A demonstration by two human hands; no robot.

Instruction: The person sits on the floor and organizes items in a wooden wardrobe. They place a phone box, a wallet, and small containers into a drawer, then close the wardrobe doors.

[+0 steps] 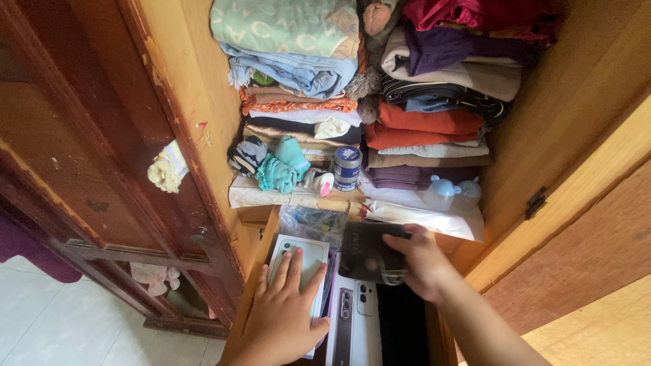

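My left hand (285, 312) lies flat, fingers spread, on a pale green phone box (306, 256) at the left of an open wooden drawer (261, 252). My right hand (424, 261) grips a dark, flat wallet-like case (365, 249) along with a pale cord over the drawer's middle. Below the case lies a white phone box (358, 318) with a phone pictured on its lid. A clear plastic bag (313, 222) sits at the drawer's back.
Above the drawer a wardrobe shelf holds two stacks of folded clothes (434, 122), bundled socks (279, 169), a blue-lidded jar (346, 168) and a small pale blue bottle (442, 192). The wooden wardrobe door (88, 169) stands open at left. White floor tiles (61, 318) lie below.
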